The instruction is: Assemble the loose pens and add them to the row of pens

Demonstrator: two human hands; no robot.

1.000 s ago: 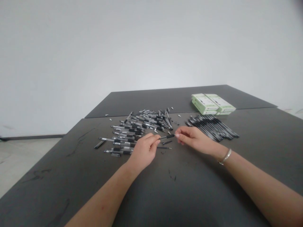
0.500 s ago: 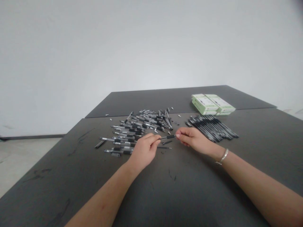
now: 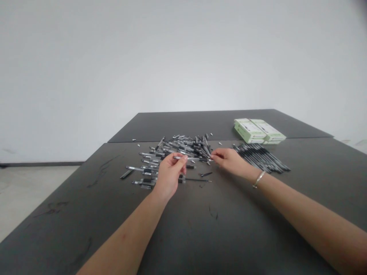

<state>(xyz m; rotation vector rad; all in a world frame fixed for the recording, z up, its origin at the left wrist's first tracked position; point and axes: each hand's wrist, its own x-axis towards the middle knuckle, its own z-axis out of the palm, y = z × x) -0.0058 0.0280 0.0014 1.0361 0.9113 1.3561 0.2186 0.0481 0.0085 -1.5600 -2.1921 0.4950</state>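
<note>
Spanning between hands: pen (image 3: 191,158), left hand (image 3: 169,175) and right hand (image 3: 227,160) pinching ends.

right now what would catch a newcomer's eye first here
A loose heap of pens sprawls mid-table, and both hands meet over it: the left hand and right hand pinch one pen between them. To the right lie a neat row of black pens and pale green boxes behind it.

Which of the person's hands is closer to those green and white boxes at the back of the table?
Right. The right hand lies nearer the green and white boxes, which sit behind it and further right. The left hand is further off, by the loose pile of pens.
</note>
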